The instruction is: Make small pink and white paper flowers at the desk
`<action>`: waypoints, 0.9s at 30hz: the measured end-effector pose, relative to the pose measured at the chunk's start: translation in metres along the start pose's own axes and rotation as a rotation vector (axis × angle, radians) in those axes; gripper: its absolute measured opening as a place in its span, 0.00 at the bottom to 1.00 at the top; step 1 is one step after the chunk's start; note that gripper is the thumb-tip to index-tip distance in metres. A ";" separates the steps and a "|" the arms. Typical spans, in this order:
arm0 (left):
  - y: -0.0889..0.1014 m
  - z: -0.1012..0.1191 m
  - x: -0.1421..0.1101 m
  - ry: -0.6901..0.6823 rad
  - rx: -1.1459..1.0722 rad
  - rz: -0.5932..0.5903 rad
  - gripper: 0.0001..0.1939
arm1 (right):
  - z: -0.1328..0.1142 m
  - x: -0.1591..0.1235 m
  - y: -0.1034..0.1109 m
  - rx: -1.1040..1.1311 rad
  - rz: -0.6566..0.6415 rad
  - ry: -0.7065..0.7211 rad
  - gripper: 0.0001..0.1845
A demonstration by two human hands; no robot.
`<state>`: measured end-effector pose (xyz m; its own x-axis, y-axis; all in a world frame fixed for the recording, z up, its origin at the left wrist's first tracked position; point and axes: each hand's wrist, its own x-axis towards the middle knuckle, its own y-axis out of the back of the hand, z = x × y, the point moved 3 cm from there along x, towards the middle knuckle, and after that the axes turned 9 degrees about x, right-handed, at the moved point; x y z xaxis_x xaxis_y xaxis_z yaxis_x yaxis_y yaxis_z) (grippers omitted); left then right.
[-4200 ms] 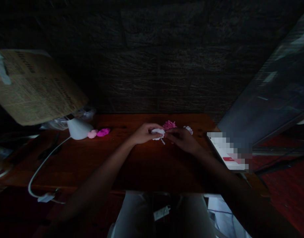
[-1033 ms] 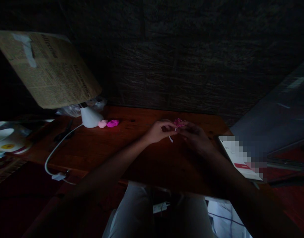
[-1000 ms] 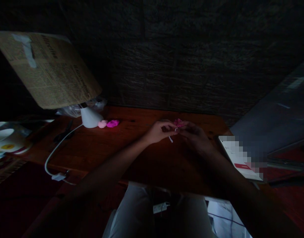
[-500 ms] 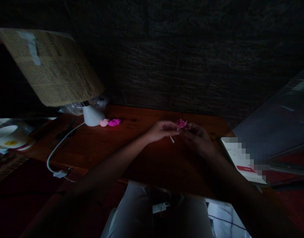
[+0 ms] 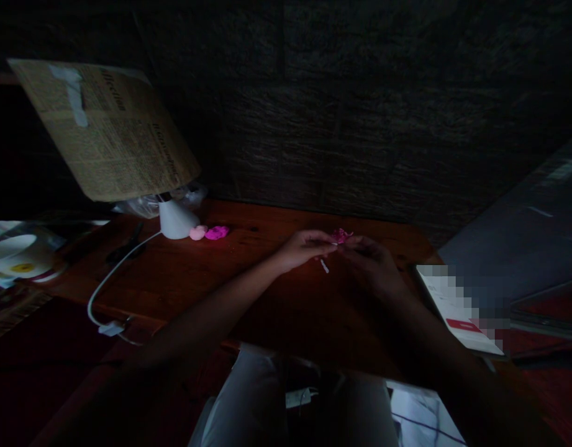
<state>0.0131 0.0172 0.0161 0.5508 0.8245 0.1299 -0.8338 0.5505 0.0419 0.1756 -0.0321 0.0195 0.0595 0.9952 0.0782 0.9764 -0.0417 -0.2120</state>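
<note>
Over the wooden table, a small pink flower-like piece (image 5: 341, 235) sits between my two hands. A thin white stem (image 5: 324, 266) pokes out below my left fingers and seems to belong to it. My left hand (image 5: 305, 247) is closed, pinching the piece near its base. From the other side my right hand (image 5: 370, 256) is closed too, its fingertips pressed to the flower's lower right edge. It is dark, so the exact fingertip contact is hard to make out. A pale pink lump (image 5: 199, 232) and a bright magenta lump (image 5: 217, 232) lie side by side further left.
A lamp with a newsprint shade (image 5: 113, 133) and white base (image 5: 177, 218) stands at the table's (image 5: 276, 310) back left, its white cord (image 5: 94, 292) hanging over the front edge. Dark scissors (image 5: 125, 247) lie nearby. A white cup (image 5: 13, 254) is far left, a book (image 5: 453, 310) at right.
The view has shifted slightly, so the lamp and lumps appear a little further right. The flower piece has tilted and sits slightly lower between my fingers. Both hands keep their hold.
</note>
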 end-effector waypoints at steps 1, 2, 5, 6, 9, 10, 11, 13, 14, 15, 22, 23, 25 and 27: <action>0.000 0.000 0.000 -0.002 -0.015 0.001 0.21 | 0.001 0.000 0.000 0.012 -0.001 -0.010 0.20; -0.001 0.001 0.000 -0.004 -0.033 0.001 0.21 | 0.002 0.000 0.000 0.027 -0.001 -0.017 0.19; 0.000 -0.001 0.002 0.001 -0.071 0.009 0.22 | 0.001 -0.001 -0.001 0.051 -0.005 -0.021 0.19; 0.000 -0.001 0.002 0.009 -0.077 0.014 0.22 | 0.000 -0.002 -0.002 0.044 -0.008 -0.022 0.19; 0.001 -0.004 0.003 0.048 -0.081 0.027 0.22 | -0.001 -0.002 -0.003 0.017 -0.024 -0.022 0.19; 0.001 -0.004 0.002 0.062 -0.078 0.026 0.22 | -0.001 -0.002 -0.003 0.016 -0.030 -0.019 0.19; 0.001 -0.004 0.002 0.073 -0.072 0.023 0.23 | 0.000 -0.001 -0.003 0.020 -0.035 -0.015 0.19; 0.000 -0.005 0.002 0.086 -0.053 0.017 0.24 | 0.000 -0.001 -0.003 0.029 -0.036 -0.004 0.20; 0.000 -0.005 0.002 0.084 -0.044 0.012 0.24 | 0.001 0.000 -0.002 0.031 -0.031 0.000 0.20; 0.000 -0.005 0.002 0.076 -0.036 0.005 0.24 | 0.001 0.000 -0.002 0.031 -0.023 0.001 0.20; 0.000 -0.005 0.002 0.019 -0.006 0.023 0.22 | 0.003 0.000 0.000 0.032 -0.020 -0.001 0.19; 0.000 -0.005 0.002 0.016 0.005 0.028 0.22 | 0.003 0.001 0.000 0.029 -0.024 0.004 0.19; 0.000 -0.004 0.001 -0.001 0.026 0.034 0.23 | 0.003 0.001 0.000 0.019 -0.032 0.013 0.18; 0.000 -0.002 0.000 -0.024 0.044 0.029 0.23 | 0.003 0.000 0.000 0.004 -0.033 0.011 0.18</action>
<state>0.0128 0.0174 0.0142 0.5255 0.8365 0.1554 -0.8507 0.5194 0.0810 0.1749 -0.0315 0.0170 0.0292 0.9949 0.0963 0.9770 -0.0080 -0.2133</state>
